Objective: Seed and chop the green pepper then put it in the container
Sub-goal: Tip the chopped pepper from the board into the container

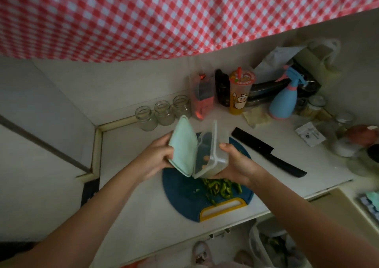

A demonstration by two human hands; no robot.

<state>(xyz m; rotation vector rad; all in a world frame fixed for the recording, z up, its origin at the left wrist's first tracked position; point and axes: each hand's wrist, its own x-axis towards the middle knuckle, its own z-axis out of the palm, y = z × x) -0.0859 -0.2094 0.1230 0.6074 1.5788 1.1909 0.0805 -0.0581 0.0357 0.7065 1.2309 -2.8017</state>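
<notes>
Both hands are raised over the desk (143,216), above the far part of the round blue cutting board (182,194). The left grip (158,155) is closed on the pale green lid (182,146), fingers curled round its left edge. The right grip (235,161) is closed on the clear container (211,151), thumb over the right wall and palm beneath. The container is tipped on its side with the mouth facing left towards the lid. The two meet along their near edge and gape apart at the far edge, which suggests the lid is being parted from the box to free it for filling. Small orange marks show through the clear wall; what they are cannot be told. The green pepper (220,188) lies on the near right part of the board, just below the container, cut into thin dark green strips in a loose heap, with a few stray bits to the left. No whole pepper or seed core is visible, so cutting appears finished and transfer remains. The black knife (268,153) lies flat on the desk right of the board, apart from both hands, presumably set down out of the way. Three empty glass jars (164,113) stand in a row at the far edge.
</notes>
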